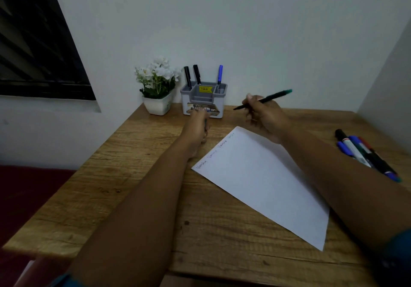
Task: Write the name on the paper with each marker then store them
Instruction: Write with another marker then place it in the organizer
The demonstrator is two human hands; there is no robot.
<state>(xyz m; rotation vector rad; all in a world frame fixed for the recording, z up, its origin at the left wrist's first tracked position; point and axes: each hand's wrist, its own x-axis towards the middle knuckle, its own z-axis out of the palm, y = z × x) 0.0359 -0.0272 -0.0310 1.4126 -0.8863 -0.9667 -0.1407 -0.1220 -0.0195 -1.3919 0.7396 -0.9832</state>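
Observation:
A white sheet of paper (pixel 262 182) lies tilted on the wooden desk (pixel 142 186), with the name written several times along its upper left edge. My right hand (pixel 263 114) holds a thin black marker with a green end (pixel 264 99) in the air above the paper's far corner, uncapped tip pointing left. My left hand (pixel 198 128) is curled just in front of the grey and white holder (pixel 203 100), and a small dark green piece, apparently the cap, shows between its fingers. Two black markers (pixel 192 76) and a blue one (pixel 219 77) stand in the holder.
A white pot of white flowers (pixel 158 86) stands left of the holder against the wall. Several loose markers (pixel 364 153) lie at the desk's right side, partly behind my right forearm. A dark window is at the upper left.

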